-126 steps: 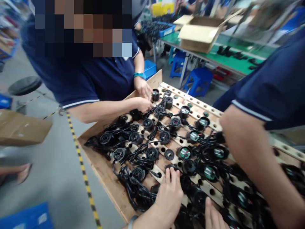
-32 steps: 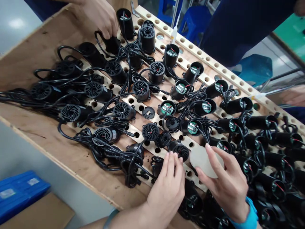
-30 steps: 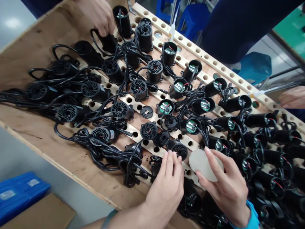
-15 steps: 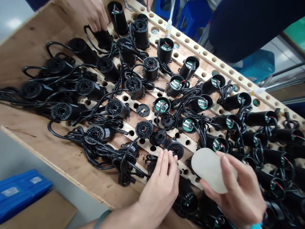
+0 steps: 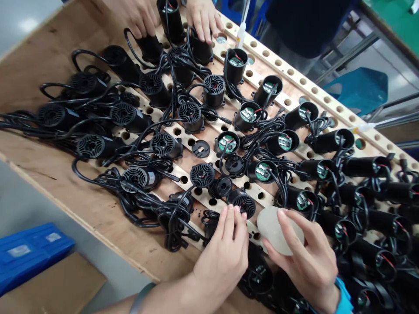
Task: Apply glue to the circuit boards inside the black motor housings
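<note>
Left hand (image 5: pixel 222 257) fingers loosely curled, tips touching black pump (image 5: pixel 242 203) near cord coil; right hand (image 5: pixel 310 261) half-open, gripping pale disc (image 5: pixel 273 224) just right of pump

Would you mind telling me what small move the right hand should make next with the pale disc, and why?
Probably bring the pale disc down over the ribbed cap. The right hand holds the disc just beside that cap, and the left hand has its fingertips on the cap, seemingly steadying it.
</note>
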`<state>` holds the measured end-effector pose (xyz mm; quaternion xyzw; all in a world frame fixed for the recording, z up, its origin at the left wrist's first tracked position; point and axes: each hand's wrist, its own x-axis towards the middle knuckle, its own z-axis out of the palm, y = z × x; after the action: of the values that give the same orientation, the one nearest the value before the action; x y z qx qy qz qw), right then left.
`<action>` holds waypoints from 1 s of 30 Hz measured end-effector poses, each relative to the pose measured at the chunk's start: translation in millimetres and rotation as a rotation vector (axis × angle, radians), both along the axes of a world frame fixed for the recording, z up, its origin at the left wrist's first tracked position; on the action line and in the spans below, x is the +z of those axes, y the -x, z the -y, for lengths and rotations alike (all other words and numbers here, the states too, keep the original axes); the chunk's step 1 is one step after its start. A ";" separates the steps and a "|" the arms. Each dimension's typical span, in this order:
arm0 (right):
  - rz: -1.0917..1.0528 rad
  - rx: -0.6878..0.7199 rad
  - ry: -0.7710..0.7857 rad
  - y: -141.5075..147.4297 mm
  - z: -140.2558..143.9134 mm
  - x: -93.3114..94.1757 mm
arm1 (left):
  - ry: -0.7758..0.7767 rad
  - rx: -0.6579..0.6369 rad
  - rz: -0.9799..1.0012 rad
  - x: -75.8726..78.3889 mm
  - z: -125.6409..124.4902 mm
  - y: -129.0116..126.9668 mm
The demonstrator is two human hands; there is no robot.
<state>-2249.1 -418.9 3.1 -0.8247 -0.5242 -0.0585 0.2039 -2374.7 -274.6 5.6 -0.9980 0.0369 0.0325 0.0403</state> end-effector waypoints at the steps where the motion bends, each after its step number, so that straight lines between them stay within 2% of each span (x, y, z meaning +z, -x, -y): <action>1: 0.000 -0.004 -0.001 1.0 0.4 1.2 | 0.003 -0.002 -0.006 0.3 -0.2 0.0; 5: 0.048 -0.005 -0.012 4.9 -3.8 4.1 | 0.009 0.003 0.000 1.4 -0.5 -0.6; 10: 0.029 0.054 0.039 5.4 -4.3 -4.0 | 0.023 0.016 0.017 0.8 0.6 -2.1; 16: -0.019 -0.036 -0.049 -2.0 -2.5 -1.3 | 0.029 0.033 0.002 -1.1 4.9 0.7; 20: -0.037 0.012 -0.073 -9.0 -18.1 1.4 | 0.154 0.088 0.022 8.1 -2.8 5.3; 23: -0.022 0.043 -0.089 -8.5 -30.1 6.1 | 0.253 0.190 0.070 16.5 -14.8 12.5; 26: 0.018 0.035 -0.114 -2.0 -39.1 6.5 | 0.314 0.291 0.130 18.1 -25.6 21.2; 30: 0.044 0.040 -0.063 4.7 -47.5 -7.6 | 0.348 0.226 0.240 12.5 -33.3 27.4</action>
<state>-2253.7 -371.4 -4.5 -0.8058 -0.5430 -0.0889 0.2191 -2402.0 -241.3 18.1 -0.9844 -0.0750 -0.0887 -0.1321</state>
